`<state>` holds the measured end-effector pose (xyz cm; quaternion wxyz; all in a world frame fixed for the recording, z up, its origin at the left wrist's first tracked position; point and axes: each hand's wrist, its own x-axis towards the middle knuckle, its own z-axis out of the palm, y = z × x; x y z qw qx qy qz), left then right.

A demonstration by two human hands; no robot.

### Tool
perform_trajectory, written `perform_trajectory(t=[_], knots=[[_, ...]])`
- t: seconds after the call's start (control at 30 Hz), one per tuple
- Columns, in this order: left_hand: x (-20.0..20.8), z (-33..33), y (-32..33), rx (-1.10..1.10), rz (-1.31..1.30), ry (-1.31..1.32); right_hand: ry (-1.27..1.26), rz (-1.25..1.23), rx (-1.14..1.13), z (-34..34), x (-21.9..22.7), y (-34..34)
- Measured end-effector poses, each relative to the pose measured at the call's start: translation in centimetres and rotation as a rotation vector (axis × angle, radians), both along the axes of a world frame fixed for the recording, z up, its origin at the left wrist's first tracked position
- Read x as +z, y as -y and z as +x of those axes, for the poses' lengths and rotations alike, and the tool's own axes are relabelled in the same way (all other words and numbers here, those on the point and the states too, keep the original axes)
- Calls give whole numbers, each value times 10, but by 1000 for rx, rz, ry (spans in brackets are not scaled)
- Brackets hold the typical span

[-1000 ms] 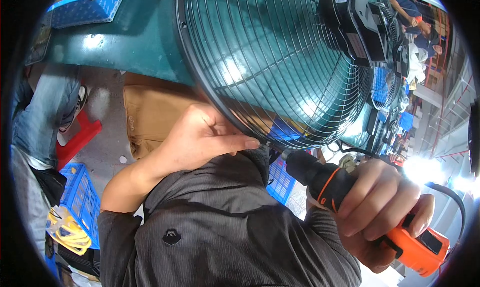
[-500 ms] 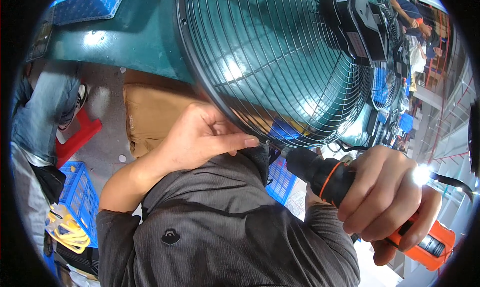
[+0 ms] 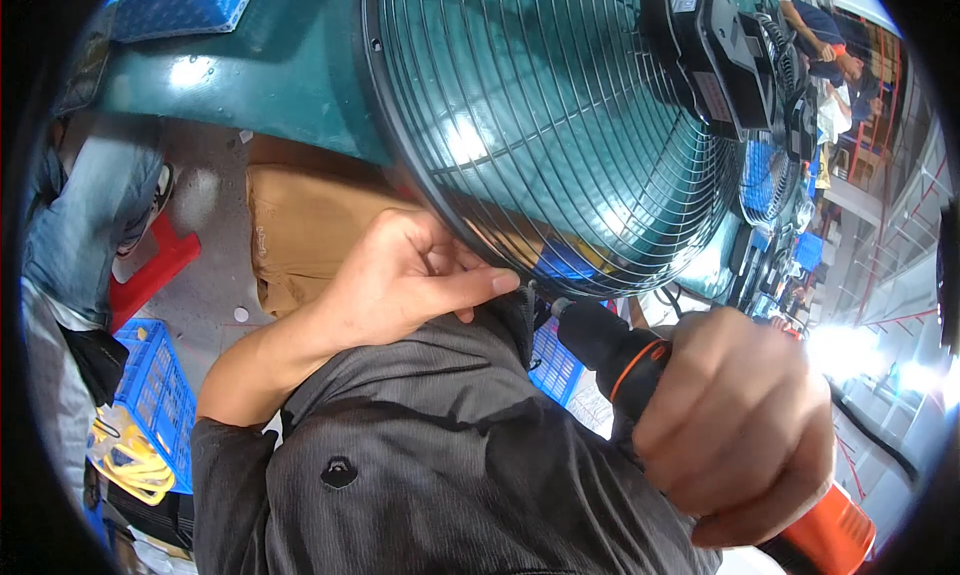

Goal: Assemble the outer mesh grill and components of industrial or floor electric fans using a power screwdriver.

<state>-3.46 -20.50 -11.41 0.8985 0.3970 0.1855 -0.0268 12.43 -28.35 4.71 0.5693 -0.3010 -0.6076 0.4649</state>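
A big round fan guard (image 3: 560,125) of thin black wire stands on edge over the green table, a black motor housing (image 3: 700,50) at its hub. My left hand (image 3: 405,275) is closed at the guard's near lower rim, thumb along the edge; some fingertips are hidden behind it. My right hand (image 3: 735,425) wraps round an orange and black power screwdriver (image 3: 610,350). The driver's tip points up and left toward the rim, close to my left thumb. Whether the tip touches a screw there is too small to tell.
A blue box (image 3: 180,7) sits on the green table (image 3: 240,85) at far left. Below are a brown carton (image 3: 300,230), a red stool (image 3: 155,270) and a blue crate (image 3: 165,385) with yellow pieces. Another person's leg (image 3: 95,215) is at left. More fans stand at right.
My right hand and the power screwdriver have shifted left and down, with the tip backing slightly lower from the rim. My left hand stays at the rim.
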Motion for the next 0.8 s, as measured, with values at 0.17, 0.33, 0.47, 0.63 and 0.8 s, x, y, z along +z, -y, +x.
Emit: perform_trajectory(t=[0.17, 0.33, 0.47, 0.63, 0.8], knots=[[5, 2, -11, -68, 19, -21, 11, -74, 122, 9, 5, -5], [-8, -7, -22, -27, 121, 52, -109, 39, 36, 16, 23, 32], [-2, -5, -41, 134, 67, -33, -309, 54, -446, 33, 32, 106], [-9, -11, -44, 220, 155, -19, -110, -244, -1538, 32, -11, 174], [-8, -17, -43, 299, 217, -48, -285, -659, -1491, 7, -56, 195]])
